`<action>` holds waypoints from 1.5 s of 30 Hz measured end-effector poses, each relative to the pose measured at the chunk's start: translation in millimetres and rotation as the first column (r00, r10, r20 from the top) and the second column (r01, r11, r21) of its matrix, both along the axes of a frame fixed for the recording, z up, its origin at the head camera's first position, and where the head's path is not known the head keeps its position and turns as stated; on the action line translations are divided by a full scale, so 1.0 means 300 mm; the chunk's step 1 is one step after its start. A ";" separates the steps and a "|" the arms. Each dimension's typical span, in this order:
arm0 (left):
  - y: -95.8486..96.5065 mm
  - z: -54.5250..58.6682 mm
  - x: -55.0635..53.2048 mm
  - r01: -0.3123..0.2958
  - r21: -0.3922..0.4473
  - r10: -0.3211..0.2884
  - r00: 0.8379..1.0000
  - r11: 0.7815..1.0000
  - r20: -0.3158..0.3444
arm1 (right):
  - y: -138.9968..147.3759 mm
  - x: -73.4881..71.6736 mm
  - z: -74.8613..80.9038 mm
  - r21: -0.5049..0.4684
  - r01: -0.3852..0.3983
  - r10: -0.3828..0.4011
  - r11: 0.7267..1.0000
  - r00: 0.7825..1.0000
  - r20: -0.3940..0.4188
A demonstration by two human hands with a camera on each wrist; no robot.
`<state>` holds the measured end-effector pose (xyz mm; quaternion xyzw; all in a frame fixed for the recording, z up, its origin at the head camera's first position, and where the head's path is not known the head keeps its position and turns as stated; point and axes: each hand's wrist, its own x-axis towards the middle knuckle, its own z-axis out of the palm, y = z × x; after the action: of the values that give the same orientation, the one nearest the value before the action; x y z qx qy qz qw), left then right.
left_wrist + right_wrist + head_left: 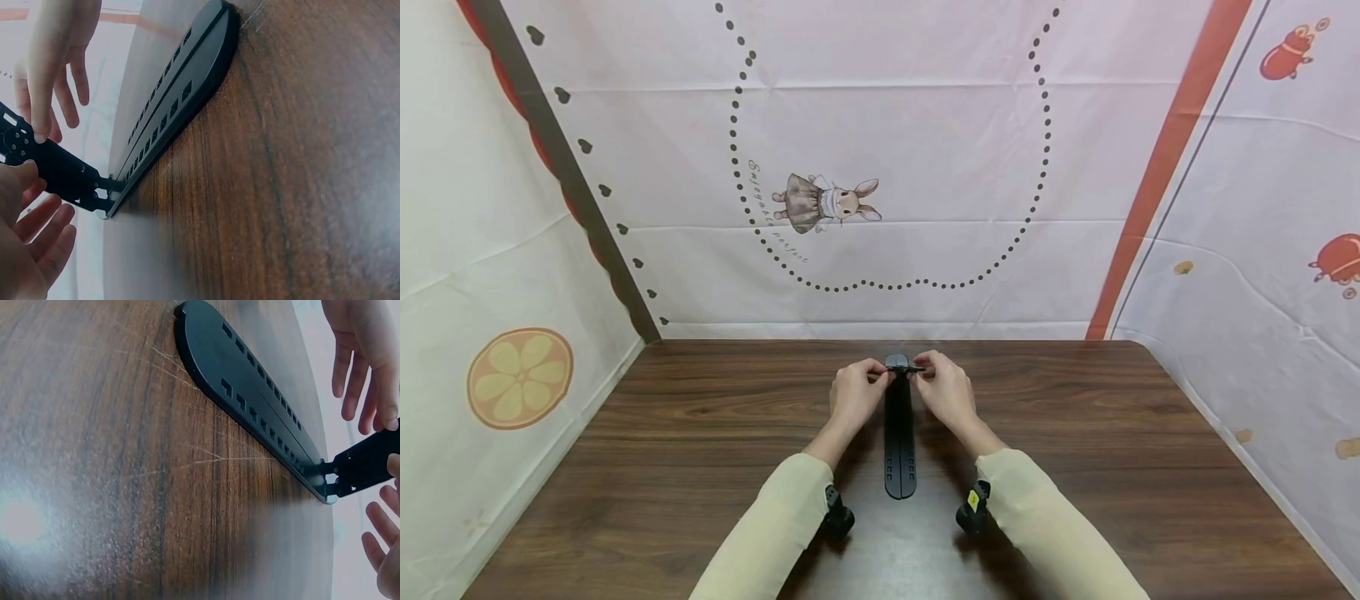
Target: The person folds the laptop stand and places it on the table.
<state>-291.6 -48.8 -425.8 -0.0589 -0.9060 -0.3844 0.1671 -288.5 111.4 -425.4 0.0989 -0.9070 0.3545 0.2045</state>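
Observation:
A black folding stand [900, 467] lies lengthwise on the table, its long base rounded at the end and lined with two rows of square slots. At the far end a hinged arm [69, 178] rises from the base at an angle. My left hand [855, 392] pinches the raised part from the left, between thumb and fingertips. From the right side, my right hand [946, 390] pinches the same part. In the right wrist view the hinged arm [362, 464] runs out past the frame's edge, so its top is cut off.
The brown wood-grain table [700, 467] spreads around the stand. A white printed cloth [925, 167] hangs behind the far edge and along both sides. Black wrist cameras sit beneath the left cuff [838, 515] and right cuff [973, 510].

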 end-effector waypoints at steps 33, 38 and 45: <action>-0.037 0.020 0.008 0.148 -0.065 -0.144 0.988 0.987 0.062 | 0.053 0.017 0.035 0.101 -0.180 0.173 0.979 0.982 0.076; -0.046 0.012 0.009 0.161 -0.091 -0.154 0.984 0.983 0.086 | 0.055 0.019 0.029 0.126 -0.185 0.173 0.975 0.979 0.106; -0.050 0.005 0.018 0.176 -0.091 -0.165 0.979 0.980 0.116 | 0.059 0.024 0.018 0.168 -0.212 0.197 0.963 0.975 0.102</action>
<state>-286.3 -63.8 -424.2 -0.1240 -0.9235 -0.3537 0.0814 -281.5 129.1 -419.8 0.1951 -0.9278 0.2951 0.1188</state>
